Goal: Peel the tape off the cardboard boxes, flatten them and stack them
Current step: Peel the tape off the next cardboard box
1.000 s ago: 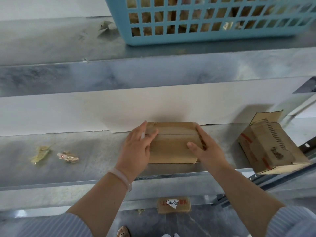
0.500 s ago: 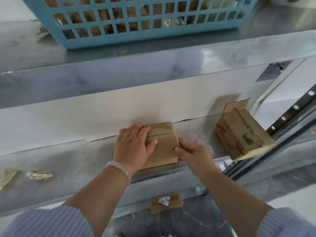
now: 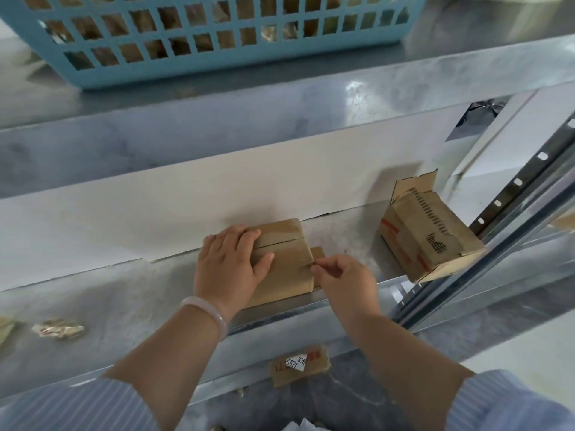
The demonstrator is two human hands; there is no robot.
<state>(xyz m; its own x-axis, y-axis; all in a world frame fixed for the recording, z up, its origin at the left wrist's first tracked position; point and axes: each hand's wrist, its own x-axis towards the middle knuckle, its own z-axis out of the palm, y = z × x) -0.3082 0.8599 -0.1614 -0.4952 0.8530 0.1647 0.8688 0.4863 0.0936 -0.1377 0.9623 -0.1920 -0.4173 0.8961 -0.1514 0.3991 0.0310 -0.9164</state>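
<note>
Barely any change from half a second back: our left hand point(image 3: 230, 269) stayed spread flat on the box point(image 3: 286, 272) at the shelf point(image 3: 124, 300) edge, while our right hand point(image 3: 345, 281) now pinched its right edge. The blue basket point(image 3: 217, 63) overhead held brown scraps, and the printed box point(image 3: 426, 241) sat open-flapped.

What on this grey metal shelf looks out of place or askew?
Crumpled tape-like scraps litter the grey metal shelf at left. The opened printed cardboard box on the right sits askew, one corner apparently over the front edge. A labelled cardboard piece lies on the floor below.
</note>
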